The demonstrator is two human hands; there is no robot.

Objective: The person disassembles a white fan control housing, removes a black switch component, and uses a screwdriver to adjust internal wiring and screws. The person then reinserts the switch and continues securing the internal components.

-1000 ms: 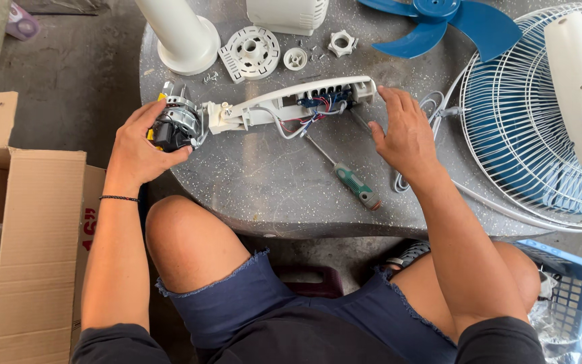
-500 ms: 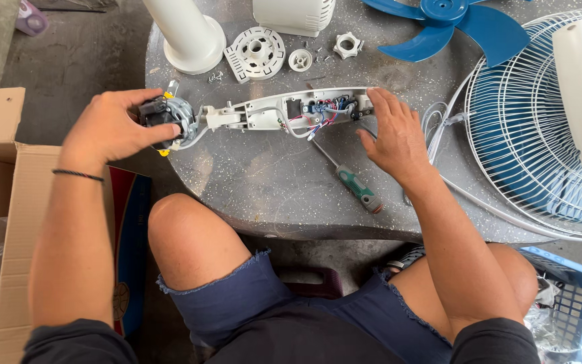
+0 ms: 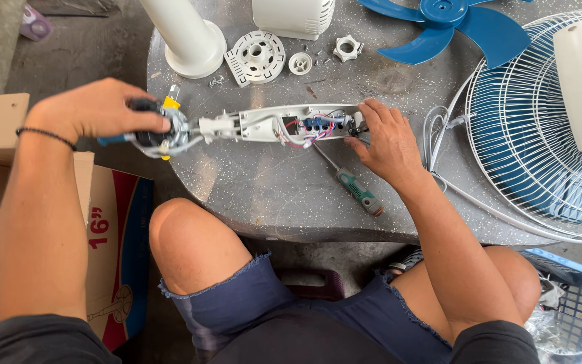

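An opened white fan housing (image 3: 264, 124) with coloured wires (image 3: 311, 127) inside lies across the grey stone table (image 3: 271, 195). A dark fan motor (image 3: 159, 135) hangs off its left end at the table's edge. My left hand (image 3: 95, 109) grips that motor from above. My right hand (image 3: 389, 141) rests at the housing's right end, fingertips on the wiring there. A green-handled screwdriver (image 3: 351, 185) lies on the table just below my right hand.
A white fan pole base (image 3: 186, 37), a round white grille part (image 3: 257, 55), small white nuts (image 3: 347, 48), a blue fan blade (image 3: 453, 23) and a wire fan guard (image 3: 540, 128) surround the work. A cardboard box (image 3: 112, 236) stands left, a blue basket (image 3: 574, 303) lower right.
My left hand with the motor has shifted left, off the table's edge, and turned over on top of it. My right hand slid up onto the housing's right end.
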